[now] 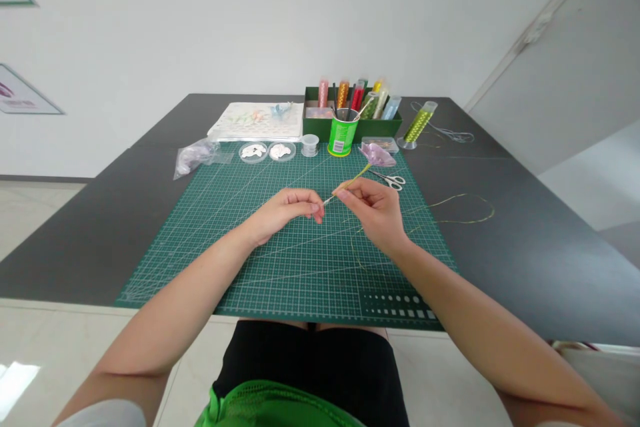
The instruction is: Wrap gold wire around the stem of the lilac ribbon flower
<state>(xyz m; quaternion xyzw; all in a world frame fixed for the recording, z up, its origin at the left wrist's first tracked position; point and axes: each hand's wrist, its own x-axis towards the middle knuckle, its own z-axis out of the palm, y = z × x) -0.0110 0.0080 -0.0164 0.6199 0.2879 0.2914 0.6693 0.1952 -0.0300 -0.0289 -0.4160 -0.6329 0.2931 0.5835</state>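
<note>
An artificial flower (379, 155) with pale purple petals leans up to the right over the cutting mat. My right hand (377, 210) pinches its thin yellow-green stem (361, 173) between thumb and forefinger, below the bloom. The stem's whitish lower end (328, 200) meets the fingertips of my left hand (297, 205), whose fingers are curled and closed on it. A loose fine green thread (493, 213) loops over the mat and table on the right. Scissors (393, 180) with white handles lie behind my right hand, partly under the flower.
The green cutting mat (280, 267) covers the dark table (100, 233). Behind it stand a green can (342, 137), a box of thread spools (320, 128), a small tub (310, 145) and two shallow dishes (253, 152). A green spool (419, 125) stands right; a plastic bag (195, 157) lies left.
</note>
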